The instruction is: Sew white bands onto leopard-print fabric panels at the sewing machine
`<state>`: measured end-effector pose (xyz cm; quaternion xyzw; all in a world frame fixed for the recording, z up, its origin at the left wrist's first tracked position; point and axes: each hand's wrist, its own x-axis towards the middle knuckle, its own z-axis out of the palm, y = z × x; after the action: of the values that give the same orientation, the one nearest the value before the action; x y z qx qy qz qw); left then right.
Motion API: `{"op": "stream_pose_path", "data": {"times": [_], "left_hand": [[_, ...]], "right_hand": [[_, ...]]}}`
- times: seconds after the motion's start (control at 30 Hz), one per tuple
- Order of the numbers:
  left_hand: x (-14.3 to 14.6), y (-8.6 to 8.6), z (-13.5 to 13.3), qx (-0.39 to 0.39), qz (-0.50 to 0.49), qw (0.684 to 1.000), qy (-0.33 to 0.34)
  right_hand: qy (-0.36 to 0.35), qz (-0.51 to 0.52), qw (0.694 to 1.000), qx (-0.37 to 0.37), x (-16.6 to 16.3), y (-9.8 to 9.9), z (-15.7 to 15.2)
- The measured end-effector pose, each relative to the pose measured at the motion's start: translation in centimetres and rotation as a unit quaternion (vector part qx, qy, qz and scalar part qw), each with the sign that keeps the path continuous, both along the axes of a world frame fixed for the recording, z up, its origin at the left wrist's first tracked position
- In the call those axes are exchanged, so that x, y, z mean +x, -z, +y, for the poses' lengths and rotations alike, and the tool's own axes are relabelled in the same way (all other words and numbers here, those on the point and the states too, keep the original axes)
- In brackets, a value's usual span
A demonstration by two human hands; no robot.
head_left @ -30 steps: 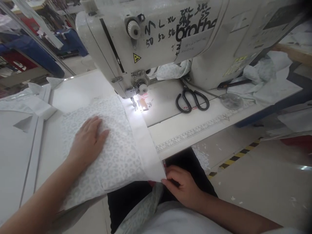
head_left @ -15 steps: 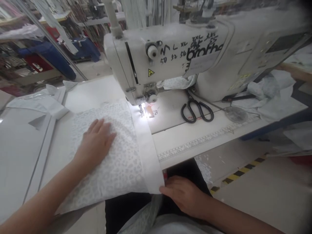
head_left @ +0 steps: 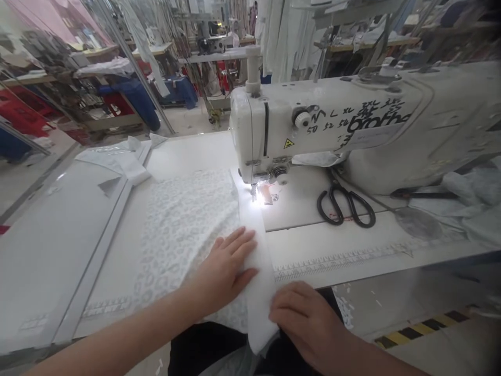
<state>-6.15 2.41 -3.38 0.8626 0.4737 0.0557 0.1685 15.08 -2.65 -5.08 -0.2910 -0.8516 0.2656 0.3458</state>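
Note:
Pale leopard-print fabric lies on the sewing table, with a plain white band along its right side. The band's far end is under the lit presser foot of a white sewing machine. My left hand lies flat across the print and the band, fingers stretched toward the needle. At the band's near right edge, my right hand has its fingers curled, pinching the edge by the table's front. Its fingertips are partly hidden.
Black-handled scissors lie right of the needle. Behind them is crumpled pale fabric. A printed ruler runs along the table's front edge. White boards or folded pieces lie at left. Other workstations stand behind.
My left hand has moved right and nearer to me, from the printed part onto the white band. My right hand stays at the band's edge. The camera view has shifted left and up.

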Motion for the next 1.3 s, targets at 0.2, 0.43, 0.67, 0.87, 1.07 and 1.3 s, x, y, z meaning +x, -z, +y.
{"op": "stream_pose_path", "data": {"times": [0.2, 0.43, 0.67, 0.87, 1.07, 1.3], "left_hand": [[-0.1, -0.2, 4.1, 0.033, 0.002, 0.999, 0.0], [-0.6, -0.4, 8.5, 0.071, 0.008, 0.997, 0.019], [-1.0, -0.8, 13.2, 0.108, 0.008, 0.994, 0.012], [-0.5, -1.1, 4.9, 0.11, 0.038, 0.988, 0.101], [-0.2, 0.8, -6.5, 0.173, 0.1, 0.965, 0.172], [1.5, 3.1, -7.9, 0.268, 0.051, 0.955, 0.117]], "right_hand": [[0.018, -0.027, 0.999, 0.012, -0.6, -0.6, 4.2], [0.015, -0.055, 0.997, 0.056, -1.2, -0.6, 8.9], [0.059, -0.059, 0.995, 0.056, -1.7, -1.0, 11.4], [0.046, -0.039, 0.996, 0.059, 1.2, 0.8, 0.9], [0.136, 0.133, 0.918, -0.348, 1.2, 6.0, -2.8], [0.107, 0.266, 0.845, -0.452, -0.4, 5.2, -3.4]]}}
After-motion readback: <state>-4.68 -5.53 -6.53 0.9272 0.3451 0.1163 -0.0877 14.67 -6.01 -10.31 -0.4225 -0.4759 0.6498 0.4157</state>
